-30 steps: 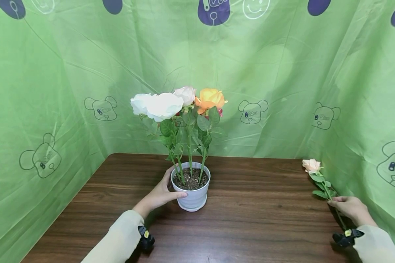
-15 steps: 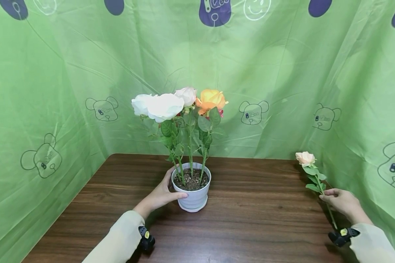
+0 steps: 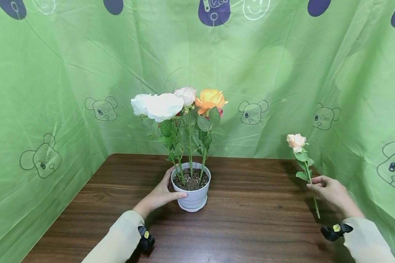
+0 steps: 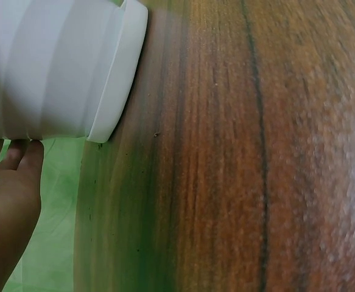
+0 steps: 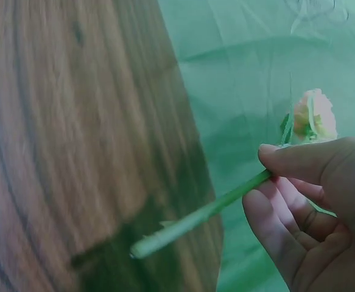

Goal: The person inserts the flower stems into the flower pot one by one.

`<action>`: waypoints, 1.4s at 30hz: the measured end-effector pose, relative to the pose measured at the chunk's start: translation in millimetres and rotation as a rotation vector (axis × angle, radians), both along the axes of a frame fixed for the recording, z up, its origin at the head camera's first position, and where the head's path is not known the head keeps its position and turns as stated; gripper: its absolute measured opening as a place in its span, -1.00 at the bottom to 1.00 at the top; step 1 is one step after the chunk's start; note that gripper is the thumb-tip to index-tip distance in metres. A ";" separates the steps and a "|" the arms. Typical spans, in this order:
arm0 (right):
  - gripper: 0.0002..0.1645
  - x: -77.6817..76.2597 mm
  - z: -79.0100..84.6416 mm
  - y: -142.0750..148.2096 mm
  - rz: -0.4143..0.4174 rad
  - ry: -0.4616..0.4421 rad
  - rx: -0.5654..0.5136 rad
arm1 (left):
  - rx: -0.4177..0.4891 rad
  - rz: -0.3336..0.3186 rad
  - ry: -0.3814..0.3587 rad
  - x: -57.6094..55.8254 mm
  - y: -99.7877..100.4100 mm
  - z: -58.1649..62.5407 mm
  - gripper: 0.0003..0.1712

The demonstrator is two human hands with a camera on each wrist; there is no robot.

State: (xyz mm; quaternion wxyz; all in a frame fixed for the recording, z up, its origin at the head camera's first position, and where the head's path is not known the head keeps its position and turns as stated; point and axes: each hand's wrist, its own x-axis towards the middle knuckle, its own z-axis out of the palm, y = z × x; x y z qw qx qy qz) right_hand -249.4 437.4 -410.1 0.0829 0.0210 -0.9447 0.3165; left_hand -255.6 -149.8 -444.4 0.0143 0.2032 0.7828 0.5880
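My left hand (image 3: pixel 162 190) grips the left side of a white flowerpot (image 3: pixel 194 199), thumb across its front and fingers behind. In the left wrist view, fingertips touch the wall of the pot (image 4: pixel 49 67). Dark soil (image 3: pixel 191 183) fills the pot, and several rose stems stand in it, bearing white roses (image 3: pixel 164 106), a pale pink rose (image 3: pixel 185 95) and an orange rose (image 3: pixel 210 99). At the right, my right hand (image 3: pixel 332 191) pinches the stem of a peach rose (image 3: pixel 296 141) between thumb and fingers. Its bare stem end (image 5: pixel 150 244) points down over the table.
The pot stands on a white saucer (image 3: pixel 192 209) on the brown wooden table (image 3: pixel 250 219). A green curtain (image 3: pixel 266 65) with printed bears encloses the back and both sides, close to the table's edges.
My right hand has raised the peach rose from the right side of the table and moved it leftward, its stem now more upright. The left hand and pot have stayed put.
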 end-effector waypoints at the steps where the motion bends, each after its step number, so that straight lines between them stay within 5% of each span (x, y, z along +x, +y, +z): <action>1: -0.43 -0.9 1.9 -3.8 0.009 0.013 0.000 | -0.001 0.001 -0.001 0.2 0.0 0.1 0.27; 20: -0.61 -12.3 34.8 -91.5 0.148 0.094 -0.200 | -0.006 -0.003 0.009 -1.6 -0.6 -1.1 0.28; 42: -0.76 7.0 82.4 -201.8 0.420 0.294 -0.430 | -0.007 -0.006 0.005 -0.3 -1.4 0.1 0.26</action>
